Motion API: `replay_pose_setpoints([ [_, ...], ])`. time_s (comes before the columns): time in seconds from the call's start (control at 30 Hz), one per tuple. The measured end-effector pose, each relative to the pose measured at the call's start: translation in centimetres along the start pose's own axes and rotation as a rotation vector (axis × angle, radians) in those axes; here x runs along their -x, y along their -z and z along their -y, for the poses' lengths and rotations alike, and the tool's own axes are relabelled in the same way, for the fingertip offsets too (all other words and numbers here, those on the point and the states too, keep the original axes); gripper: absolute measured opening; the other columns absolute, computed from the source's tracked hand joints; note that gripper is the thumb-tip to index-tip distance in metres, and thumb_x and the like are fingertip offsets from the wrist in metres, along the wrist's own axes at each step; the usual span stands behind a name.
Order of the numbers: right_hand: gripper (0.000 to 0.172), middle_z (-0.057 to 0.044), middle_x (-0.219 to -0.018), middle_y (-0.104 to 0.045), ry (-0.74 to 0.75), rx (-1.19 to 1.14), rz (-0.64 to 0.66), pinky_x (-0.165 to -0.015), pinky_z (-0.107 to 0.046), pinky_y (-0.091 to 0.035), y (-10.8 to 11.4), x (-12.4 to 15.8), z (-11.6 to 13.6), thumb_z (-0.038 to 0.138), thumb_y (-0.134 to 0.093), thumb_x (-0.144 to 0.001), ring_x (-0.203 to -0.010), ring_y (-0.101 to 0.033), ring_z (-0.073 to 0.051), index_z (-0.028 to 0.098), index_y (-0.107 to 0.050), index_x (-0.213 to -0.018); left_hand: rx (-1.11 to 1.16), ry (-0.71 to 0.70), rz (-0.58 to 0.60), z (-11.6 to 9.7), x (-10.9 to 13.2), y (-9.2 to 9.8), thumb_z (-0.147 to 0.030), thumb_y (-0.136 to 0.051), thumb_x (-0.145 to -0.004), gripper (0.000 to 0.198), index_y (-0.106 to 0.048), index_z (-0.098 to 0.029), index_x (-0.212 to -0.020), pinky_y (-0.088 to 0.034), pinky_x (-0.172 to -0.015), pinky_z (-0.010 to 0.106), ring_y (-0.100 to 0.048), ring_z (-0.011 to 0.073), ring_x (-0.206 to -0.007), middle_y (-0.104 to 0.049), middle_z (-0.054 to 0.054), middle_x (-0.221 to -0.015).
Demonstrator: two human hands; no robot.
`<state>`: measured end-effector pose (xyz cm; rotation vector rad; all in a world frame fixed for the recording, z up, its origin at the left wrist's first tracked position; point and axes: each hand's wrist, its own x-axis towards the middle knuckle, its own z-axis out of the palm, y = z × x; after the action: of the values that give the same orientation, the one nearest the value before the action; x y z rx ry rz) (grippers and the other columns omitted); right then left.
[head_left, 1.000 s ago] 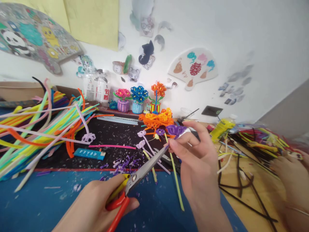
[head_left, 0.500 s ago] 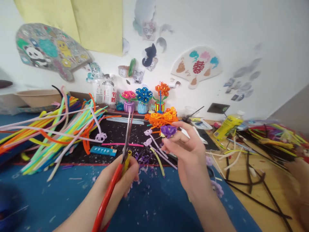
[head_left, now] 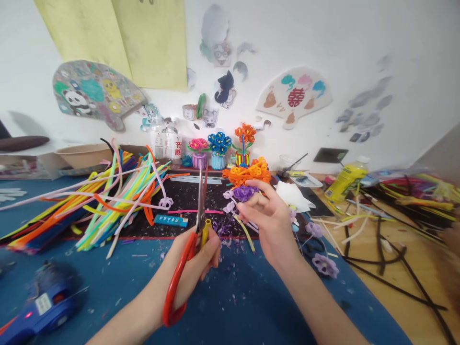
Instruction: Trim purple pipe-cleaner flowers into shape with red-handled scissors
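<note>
My left hand (head_left: 194, 266) is closed around red-and-yellow-handled scissors (head_left: 197, 225), whose blades are shut and point up and away over the black mat (head_left: 179, 199). My right hand (head_left: 268, 223) pinches a small purple pipe-cleaner flower (head_left: 243, 193) between thumb and fingers, just right of the scissor blades. Purple trimmings (head_left: 224, 229) lie on the mat edge below both hands. More lilac flowers on stems (head_left: 230, 207) lie beside the held one.
A heap of coloured pipe cleaners (head_left: 104, 199) lies at left, a blue glue gun (head_left: 43, 302) at the lower left. Orange flowers (head_left: 247, 172) and small flower pots (head_left: 219, 151) stand by the wall. Black and yellow pipe cleaners (head_left: 388, 225) cover the wooden table at right, beside a yellow bottle (head_left: 345, 179).
The scissors swung from pointing right at the flower to pointing upright, blades shut. My right hand drew the purple flower slightly left and nearer. The view shifted left, revealing the glue gun.
</note>
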<state>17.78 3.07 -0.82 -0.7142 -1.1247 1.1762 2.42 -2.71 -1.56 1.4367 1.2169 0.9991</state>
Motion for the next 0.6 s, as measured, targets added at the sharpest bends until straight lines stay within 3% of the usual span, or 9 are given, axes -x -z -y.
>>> replay_pose_setpoints([
  [0.13, 0.042, 0.006, -0.060, -0.057, -0.033, -0.040, 0.084, -0.057, -0.026, -0.047, 0.1, -0.1, 0.4, 0.024, -0.074, -0.068, -0.055, -0.058, -0.012, 0.022, -0.059, -0.107, -0.005, -0.003, 0.009, -0.3, 0.1, 0.2, -0.049, -0.046, -0.086, 0.037, -0.043, -0.019, -0.064, -0.032, -0.048, 0.022, -0.039, 0.0070, -0.047, -0.046, -0.005, -0.056],
  [0.27, 0.034, 0.001, -0.062, -0.062, -0.126, -0.056, 0.155, -0.055, -0.024, -0.046, 0.5, -0.6, 0.6, 0.041, -0.063, -0.080, -0.056, -0.059, -0.012, 0.019, -0.064, -0.105, -0.080, -0.038, -0.003, -0.5, 0.4, 0.2, -0.046, -0.047, -0.087, 0.036, -0.044, -0.019, -0.064, -0.031, -0.047, 0.021, -0.037, 0.0066, -0.047, -0.046, -0.005, -0.056],
  [0.5, 0.048, -0.004, -0.071, -0.066, -0.159, 0.060, 0.276, -0.050, -0.024, -0.045, 1.8, -1.6, 0.0, 0.058, -0.049, -0.085, -0.053, -0.057, -0.011, 0.016, -0.068, -0.099, -0.176, -0.072, 0.009, -0.4, 0.7, -0.2, -0.047, -0.049, -0.084, 0.033, -0.044, -0.020, -0.066, -0.031, -0.047, 0.021, -0.040, 0.0084, -0.050, -0.046, -0.005, -0.053],
  [0.6, 0.050, -0.002, -0.063, -0.060, -0.161, 0.101, 0.352, -0.043, -0.021, -0.037, 2.2, -1.7, -0.1, 0.058, -0.047, -0.086, -0.045, -0.049, -0.008, 0.015, -0.070, -0.090, -0.171, -0.057, 0.020, -0.3, 0.6, 0.0, -0.047, -0.049, -0.083, 0.033, -0.043, -0.020, -0.066, -0.029, -0.045, 0.020, -0.038, 0.0077, -0.047, -0.046, -0.006, -0.052],
])
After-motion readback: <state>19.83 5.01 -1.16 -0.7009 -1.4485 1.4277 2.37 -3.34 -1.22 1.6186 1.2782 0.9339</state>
